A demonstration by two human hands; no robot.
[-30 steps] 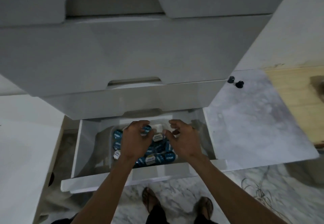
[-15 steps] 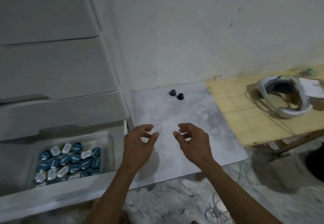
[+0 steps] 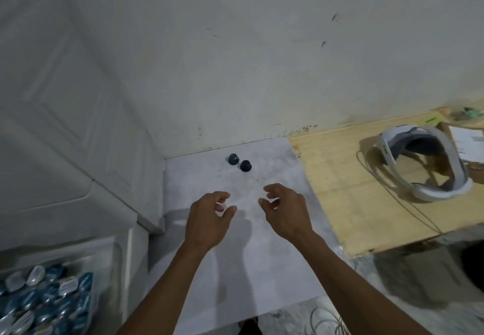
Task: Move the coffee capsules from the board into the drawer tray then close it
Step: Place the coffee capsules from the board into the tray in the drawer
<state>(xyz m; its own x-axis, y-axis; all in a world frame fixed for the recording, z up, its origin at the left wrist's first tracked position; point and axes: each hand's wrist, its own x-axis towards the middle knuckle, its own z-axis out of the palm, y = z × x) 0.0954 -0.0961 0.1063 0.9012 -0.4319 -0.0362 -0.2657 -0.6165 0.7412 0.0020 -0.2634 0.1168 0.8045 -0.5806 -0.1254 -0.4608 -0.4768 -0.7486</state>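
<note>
Both hands hover empty over the pale board [image 3: 262, 256], fingers loosely curled and half open: the left hand [image 3: 209, 219] and the right hand [image 3: 284, 211] side by side, close but apart. Straight beyond their fingertips, near the board's far edge by the wall, stand the last two dark coffee capsules [image 3: 239, 162], just beside each other, one ahead of each hand. They lie nearly midway, so either hand could reach; the left-hand capsule sits slightly farther away. Back and to the left of the left hand, the open drawer tray [image 3: 104, 258] holds many blue and silver capsules [image 3: 44, 300].
</note>
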